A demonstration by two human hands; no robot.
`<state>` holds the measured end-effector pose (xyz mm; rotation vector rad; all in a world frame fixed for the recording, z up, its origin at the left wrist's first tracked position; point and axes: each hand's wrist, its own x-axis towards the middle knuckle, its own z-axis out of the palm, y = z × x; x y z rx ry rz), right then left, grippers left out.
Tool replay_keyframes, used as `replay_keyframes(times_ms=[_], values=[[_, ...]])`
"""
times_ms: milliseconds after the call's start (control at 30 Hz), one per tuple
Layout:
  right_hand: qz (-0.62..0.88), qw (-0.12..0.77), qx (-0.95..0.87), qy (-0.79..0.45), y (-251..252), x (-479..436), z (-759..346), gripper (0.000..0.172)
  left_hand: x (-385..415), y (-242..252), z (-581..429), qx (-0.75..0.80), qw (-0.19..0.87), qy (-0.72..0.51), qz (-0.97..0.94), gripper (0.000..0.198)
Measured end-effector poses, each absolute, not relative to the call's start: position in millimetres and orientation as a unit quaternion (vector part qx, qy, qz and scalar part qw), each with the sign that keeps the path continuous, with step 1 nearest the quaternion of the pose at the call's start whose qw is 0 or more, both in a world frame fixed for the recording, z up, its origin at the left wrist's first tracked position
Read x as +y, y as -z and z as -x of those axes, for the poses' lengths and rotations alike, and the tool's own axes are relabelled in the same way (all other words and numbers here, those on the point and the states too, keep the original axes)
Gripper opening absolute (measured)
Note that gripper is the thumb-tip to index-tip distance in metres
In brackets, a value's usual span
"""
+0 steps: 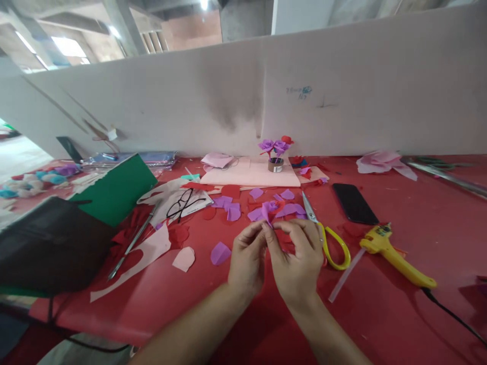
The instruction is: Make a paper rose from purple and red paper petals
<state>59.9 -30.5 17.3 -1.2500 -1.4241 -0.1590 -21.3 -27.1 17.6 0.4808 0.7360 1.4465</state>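
Observation:
My left hand (248, 253) and my right hand (299, 253) meet in the middle, fingertips pinched together on a purple paper flower (268, 211). Its lower end is hidden by my fingers. Loose purple petals (220, 253) lie around, one of them to the left of my left hand, beside a pale pink petal (184, 259). Just right of my right hand rest scissors with yellow handles (337, 248), blades pointing away. Farther right lies a yellow hot glue gun (397, 256) with a clear glue stick (346, 275) sticking out of its back.
A black phone (354, 203) lies at right. Behind my hands, a small pot of paper flowers (276, 165) stands on pink sheets (247, 175). Folded eyeglasses (184, 204), a metal rod (135, 238), green card (116, 195) and a dark bag-like object (53, 243) occupy the left. A white partition (160, 106) closes the back.

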Motion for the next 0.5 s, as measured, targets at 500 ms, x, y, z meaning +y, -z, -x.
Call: replay_keyframes(times_ms=[500], values=[[0.523, 0.605, -0.600, -0.027, -31.4, -35.4, -75.6, 0.015, -24.7, -16.5, 25.7, 0.268, 0.750, -0.583, -0.161, 0.025]])
